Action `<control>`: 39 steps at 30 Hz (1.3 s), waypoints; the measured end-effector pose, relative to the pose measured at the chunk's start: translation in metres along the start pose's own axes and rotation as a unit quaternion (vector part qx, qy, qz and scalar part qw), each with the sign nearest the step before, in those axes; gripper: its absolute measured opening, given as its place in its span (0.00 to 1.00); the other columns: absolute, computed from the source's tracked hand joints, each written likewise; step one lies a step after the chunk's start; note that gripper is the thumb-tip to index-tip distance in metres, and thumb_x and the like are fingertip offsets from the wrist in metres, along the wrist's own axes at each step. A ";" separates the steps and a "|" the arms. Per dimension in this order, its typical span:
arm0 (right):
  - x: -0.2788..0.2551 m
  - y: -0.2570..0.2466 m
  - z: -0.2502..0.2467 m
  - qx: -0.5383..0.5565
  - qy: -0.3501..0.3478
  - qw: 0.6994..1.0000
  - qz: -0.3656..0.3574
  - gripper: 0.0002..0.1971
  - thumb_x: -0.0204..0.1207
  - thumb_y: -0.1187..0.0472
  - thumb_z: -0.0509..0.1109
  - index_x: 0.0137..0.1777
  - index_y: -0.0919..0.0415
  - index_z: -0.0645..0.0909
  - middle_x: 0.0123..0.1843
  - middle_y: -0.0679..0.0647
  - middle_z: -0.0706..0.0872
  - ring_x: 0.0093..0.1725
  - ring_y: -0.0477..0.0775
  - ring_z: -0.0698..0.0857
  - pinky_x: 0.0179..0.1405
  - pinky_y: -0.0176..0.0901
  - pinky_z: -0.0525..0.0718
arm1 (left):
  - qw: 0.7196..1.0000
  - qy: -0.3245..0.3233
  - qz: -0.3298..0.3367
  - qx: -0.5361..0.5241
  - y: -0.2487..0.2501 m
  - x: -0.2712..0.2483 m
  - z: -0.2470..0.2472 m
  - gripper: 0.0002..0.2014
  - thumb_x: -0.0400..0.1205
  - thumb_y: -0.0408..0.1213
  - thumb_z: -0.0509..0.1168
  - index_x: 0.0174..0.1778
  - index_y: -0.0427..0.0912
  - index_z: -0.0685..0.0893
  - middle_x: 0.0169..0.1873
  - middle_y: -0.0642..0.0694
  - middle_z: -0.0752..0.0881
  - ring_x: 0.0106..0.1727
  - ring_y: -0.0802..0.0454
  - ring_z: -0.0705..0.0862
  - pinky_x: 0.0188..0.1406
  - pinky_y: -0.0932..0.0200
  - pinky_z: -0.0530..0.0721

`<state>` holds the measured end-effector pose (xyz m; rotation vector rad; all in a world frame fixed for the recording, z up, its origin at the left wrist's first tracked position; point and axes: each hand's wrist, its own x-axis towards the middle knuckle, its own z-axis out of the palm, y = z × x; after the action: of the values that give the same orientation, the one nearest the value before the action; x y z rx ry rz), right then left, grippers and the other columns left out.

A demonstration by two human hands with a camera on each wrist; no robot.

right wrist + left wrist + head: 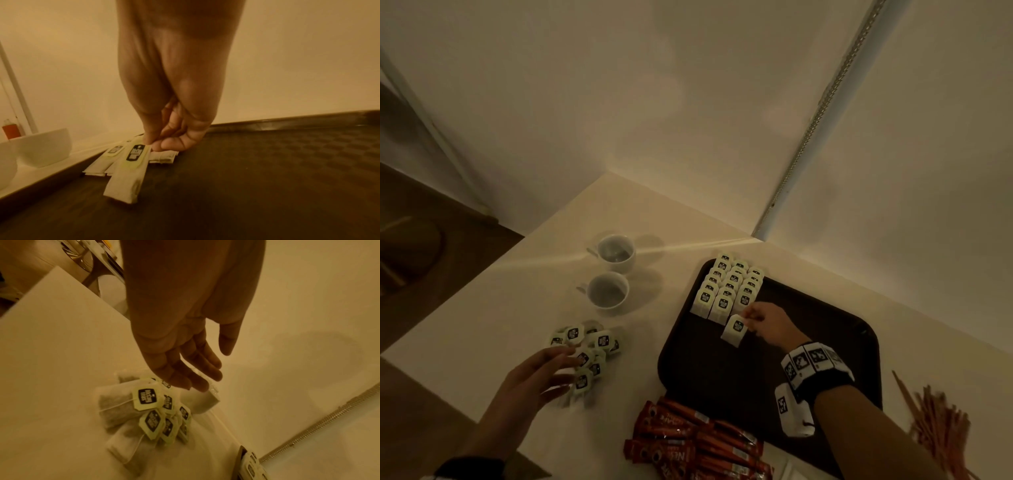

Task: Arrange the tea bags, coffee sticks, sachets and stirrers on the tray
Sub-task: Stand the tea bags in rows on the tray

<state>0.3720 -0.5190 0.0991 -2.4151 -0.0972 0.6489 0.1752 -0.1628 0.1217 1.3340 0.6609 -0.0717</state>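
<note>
A dark brown tray (808,342) lies on the white table. Rows of tea bags (729,287) fill its far left corner. My right hand (763,322) pinches one tea bag (735,329) by its tag end, just in front of the rows; the right wrist view shows this tea bag (127,172) lying low on the tray (267,178). My left hand (551,370) hovers with straight fingers over a loose pile of tea bags (589,353) on the table, holding nothing. In the left wrist view the hand (185,369) is just above the pile (148,415).
Two white cups (609,274) stand behind the pile. Red coffee sticks (688,442) lie at the tray's near left corner. Thin stirrers (938,425) are heaped to the right of the tray. Walls close off the far side.
</note>
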 end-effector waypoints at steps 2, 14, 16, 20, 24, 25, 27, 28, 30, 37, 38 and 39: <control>0.006 0.000 0.000 -0.004 0.026 1.000 0.006 0.08 0.78 0.66 0.68 0.56 0.64 0.82 0.58 0.58 0.85 0.51 0.47 0.81 0.45 0.33 0.78 | 1.000 0.008 -0.006 0.007 0.000 -0.003 -0.001 0.09 0.85 0.30 0.58 0.52 0.35 0.84 0.43 0.39 0.89 0.42 0.41 0.83 0.45 0.51 0.79; 0.027 -0.003 0.002 -0.019 0.110 0.993 0.022 0.07 0.77 0.69 0.69 0.53 0.66 0.83 0.56 0.60 0.86 0.56 0.53 0.83 0.51 0.36 0.77 | 1.000 0.008 -0.007 0.001 0.010 -0.002 0.000 0.10 0.85 0.31 0.57 0.53 0.34 0.84 0.41 0.41 0.89 0.39 0.45 0.85 0.37 0.58 0.86; 0.025 -0.006 0.001 -0.016 0.121 0.992 0.025 0.07 0.77 0.67 0.69 0.53 0.65 0.82 0.54 0.59 0.86 0.55 0.54 0.83 0.49 0.37 0.76 | 1.000 0.009 -0.001 0.002 0.016 -0.003 0.001 0.10 0.85 0.31 0.58 0.53 0.34 0.84 0.42 0.40 0.88 0.39 0.45 0.85 0.33 0.62 0.86; 0.010 -0.023 0.006 -0.011 0.160 0.987 -0.022 0.07 0.77 0.61 0.70 0.54 0.61 0.80 0.52 0.56 0.82 0.50 0.51 0.81 0.48 0.40 0.80 | 0.997 0.025 0.024 0.062 0.029 0.002 0.003 0.06 0.83 0.30 0.62 0.49 0.37 0.85 0.43 0.40 0.88 0.42 0.43 0.83 0.41 0.54 0.81; -0.033 -0.054 0.030 0.017 0.077 0.988 -0.133 0.05 0.77 0.62 0.70 0.51 0.56 0.82 0.48 0.46 0.82 0.47 0.40 0.80 0.42 0.25 0.74 | 0.939 0.058 0.111 0.321 0.020 0.021 -0.009 0.05 0.80 0.31 0.69 0.45 0.46 0.85 0.43 0.48 0.87 0.36 0.55 0.84 0.36 0.66 0.79; -0.045 -0.059 0.039 0.028 0.045 0.987 -0.153 0.05 0.76 0.63 0.71 0.50 0.55 0.83 0.48 0.45 0.83 0.48 0.38 0.81 0.44 0.24 0.74 | 0.911 0.057 0.123 0.389 0.017 0.024 -0.013 0.06 0.79 0.32 0.70 0.47 0.47 0.84 0.45 0.48 0.85 0.38 0.55 0.83 0.38 0.64 0.79; -0.067 -0.066 0.054 0.043 -0.012 0.982 -0.181 0.05 0.76 0.64 0.71 0.49 0.55 0.83 0.48 0.43 0.85 0.49 0.38 0.83 0.47 0.23 0.77 | 0.866 0.029 0.120 0.485 0.009 0.027 -0.016 0.14 0.76 0.34 0.73 0.55 0.48 0.81 0.51 0.44 0.81 0.47 0.49 0.79 0.49 0.57 0.79; -0.076 -0.068 0.061 0.041 -0.036 0.980 -0.190 0.05 0.76 0.64 0.71 0.49 0.54 0.83 0.48 0.44 0.85 0.49 0.37 0.83 0.49 0.24 0.77 | 0.847 0.012 0.102 0.522 0.004 0.028 -0.017 0.20 0.74 0.36 0.74 0.61 0.46 0.80 0.54 0.42 0.79 0.51 0.46 0.78 0.53 0.55 0.78; -0.090 -0.069 0.073 0.039 -0.076 0.979 -0.187 0.05 0.77 0.63 0.70 0.49 0.52 0.83 0.48 0.43 0.86 0.51 0.34 0.82 0.51 0.23 0.77 | 0.814 -0.008 0.066 0.577 -0.006 0.028 -0.015 0.31 0.72 0.43 0.76 0.69 0.44 0.73 0.59 0.41 0.75 0.59 0.43 0.75 0.56 0.51 0.77; -0.112 -0.068 0.093 0.060 -0.086 0.979 -0.173 0.06 0.78 0.62 0.69 0.49 0.49 0.84 0.48 0.42 0.86 0.50 0.33 0.83 0.50 0.23 0.77 | 0.816 0.051 0.069 0.571 -0.038 0.027 -0.004 0.33 0.71 0.45 0.77 0.68 0.43 0.71 0.63 0.43 0.70 0.64 0.43 0.71 0.57 0.51 0.78; -0.114 -0.069 0.093 0.064 -0.083 0.980 -0.171 0.07 0.78 0.63 0.69 0.49 0.49 0.83 0.48 0.42 0.86 0.50 0.33 0.83 0.50 0.22 0.77 | 0.819 0.059 0.074 0.567 -0.041 0.027 -0.003 0.31 0.71 0.44 0.77 0.67 0.43 0.71 0.62 0.43 0.70 0.63 0.43 0.71 0.56 0.51 0.79; -0.115 -0.070 0.094 0.064 -0.082 0.980 -0.169 0.07 0.78 0.63 0.68 0.49 0.49 0.83 0.48 0.41 0.86 0.50 0.32 0.82 0.49 0.21 0.77 | 0.822 0.064 0.077 0.560 -0.043 0.027 -0.002 0.30 0.71 0.42 0.77 0.65 0.43 0.72 0.62 0.43 0.71 0.63 0.43 0.72 0.55 0.51 0.79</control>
<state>0.2327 -0.4362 0.1256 -2.1487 -0.5068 0.6704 0.1787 -0.1640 0.0707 2.5518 0.6256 -0.2721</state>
